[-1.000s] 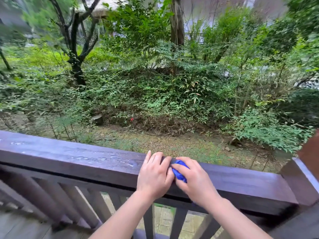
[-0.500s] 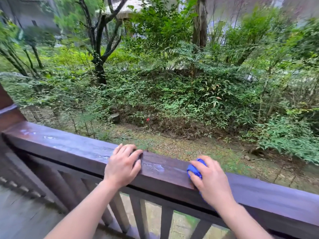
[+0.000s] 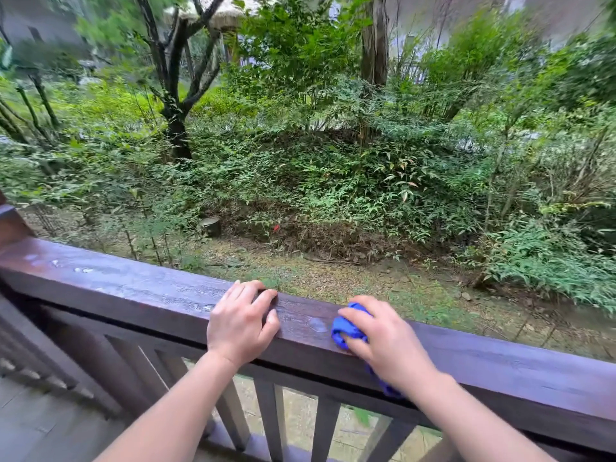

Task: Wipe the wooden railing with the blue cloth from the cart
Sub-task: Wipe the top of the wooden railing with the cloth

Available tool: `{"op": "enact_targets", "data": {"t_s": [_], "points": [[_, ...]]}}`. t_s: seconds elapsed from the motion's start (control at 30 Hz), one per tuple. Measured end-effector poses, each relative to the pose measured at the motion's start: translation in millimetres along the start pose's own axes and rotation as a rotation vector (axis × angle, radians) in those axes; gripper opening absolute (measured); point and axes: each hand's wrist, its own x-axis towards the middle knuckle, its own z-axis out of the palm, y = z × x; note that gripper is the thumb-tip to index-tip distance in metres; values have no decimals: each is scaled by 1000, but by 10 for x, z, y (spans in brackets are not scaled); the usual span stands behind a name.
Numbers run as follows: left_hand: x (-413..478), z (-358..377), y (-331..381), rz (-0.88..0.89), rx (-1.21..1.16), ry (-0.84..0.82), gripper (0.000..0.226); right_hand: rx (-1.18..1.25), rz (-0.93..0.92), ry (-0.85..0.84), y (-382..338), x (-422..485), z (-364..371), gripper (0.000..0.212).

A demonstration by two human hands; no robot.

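Observation:
The dark wooden railing (image 3: pixel 133 288) runs from the left edge down to the right edge, its top wet and shiny. My right hand (image 3: pixel 383 341) presses a bunched blue cloth (image 3: pixel 346 326) onto the top of the rail; a bit of cloth also hangs below my wrist. My left hand (image 3: pixel 241 323) lies flat on the rail a short way left of the cloth, fingers curled over the far edge and holding nothing.
Vertical balusters (image 3: pixel 270 425) stand under the rail. A railing post (image 3: pixel 10 225) rises at the far left. Grey deck boards (image 3: pixel 40 425) lie at the lower left. Beyond the rail are gravel ground, shrubs and trees (image 3: pixel 173 105).
My two hands, side by side a second ago, have drawn apart along the rail. The view has swung left, so the left post shows and the right post is gone.

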Motion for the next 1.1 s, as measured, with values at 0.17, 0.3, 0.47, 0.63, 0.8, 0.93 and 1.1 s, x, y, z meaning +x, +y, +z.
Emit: {"op": "enact_targets", "data": {"t_s": [0.17, 0.3, 0.47, 0.63, 0.8, 0.93, 1.1], "points": [[5, 16, -7, -7, -17, 5, 36, -1, 207, 100, -118, 166, 80, 36], [6, 27, -34, -17, -30, -2, 34, -6, -62, -17, -189, 27, 117, 40], [-1, 36, -35, -9, -16, 2, 34, 14, 184, 90, -280, 290, 76, 30], [8, 47, -41, -9, -17, 0, 37, 18, -90, -79, -242, 159, 89, 39], [-3, 40, -19, -6, -27, 3, 35, 13, 94, 34, -365, 376, 182, 36], [5, 15, -7, -8, -30, -1, 34, 29, -146, -69, -357, 252, 239, 39], [15, -22, 9, -1, -23, -26, 35, 8, 28, 14, -403, 586, 276, 35]]}}
